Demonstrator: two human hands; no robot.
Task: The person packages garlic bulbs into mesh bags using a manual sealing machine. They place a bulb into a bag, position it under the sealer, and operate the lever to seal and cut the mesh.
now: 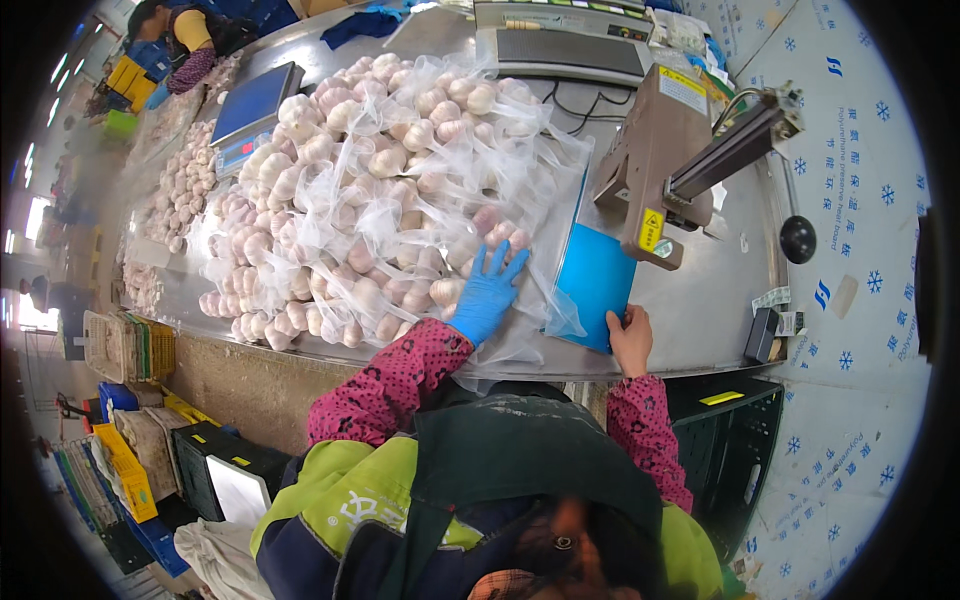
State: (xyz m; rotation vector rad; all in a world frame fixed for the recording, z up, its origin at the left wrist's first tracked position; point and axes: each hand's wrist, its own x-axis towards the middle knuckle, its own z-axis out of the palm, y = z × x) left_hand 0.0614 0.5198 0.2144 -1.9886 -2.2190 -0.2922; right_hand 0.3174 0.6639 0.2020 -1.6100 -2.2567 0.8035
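My left hand point(486, 303), in a blue glove, lies with fingers spread on the near right edge of a big heap of garlic bulbs point(375, 160). Many bulbs are packed in white net bags point(345, 215), and loose netting bunches under and beside this hand. My right hand point(630, 340) is bare. Its thumb and bent fingers close on the near right edge of a flat blue board point(597, 280), though its lower fingers are partly hidden. A strip of clear netting or film laps over the board's left side. Above the board's far end stands a brown lever machine point(655, 150).
A black ball-ended lever point(797, 239) sticks out at the machine's right. A blue-topped scale point(255, 105) stands left of the heap, and a grey device point(565, 55) behind it. Stacked crates point(130, 345) are at the left. A co-worker point(190, 45) is at the far left.
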